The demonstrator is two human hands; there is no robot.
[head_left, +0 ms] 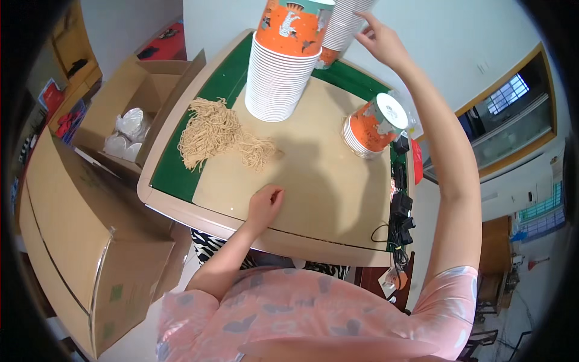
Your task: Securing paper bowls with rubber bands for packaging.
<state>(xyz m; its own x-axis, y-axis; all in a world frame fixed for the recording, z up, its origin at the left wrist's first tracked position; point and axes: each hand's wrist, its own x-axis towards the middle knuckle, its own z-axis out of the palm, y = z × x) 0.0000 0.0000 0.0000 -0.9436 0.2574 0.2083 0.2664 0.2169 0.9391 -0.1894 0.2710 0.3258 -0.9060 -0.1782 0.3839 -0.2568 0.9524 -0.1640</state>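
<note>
My left hand point(265, 209) rests near the table's front edge, its fingers curled in and nothing visible in them. My right hand point(383, 43) reaches to the far side, index finger and thumb apart against the edge of the back stack of paper cups point(344, 27). In front of that stands a taller stack of white-rimmed paper cups point(277, 78), upside down, the top one orange with animal prints. A short stack of orange paper cups point(372, 125), also upside down, is at the right. Beige strings point(211, 133) lie in a heap at the left, with a smaller bunch point(256, 151) beside it.
The table has a tan board point(338, 199) over a green top point(175, 172). Black plugs and cables point(400, 211) run along its right edge. On the left, an open cardboard box point(154, 75) holds plastic-wrapped white items point(129, 130); a larger cardboard box point(90, 241) stands nearer.
</note>
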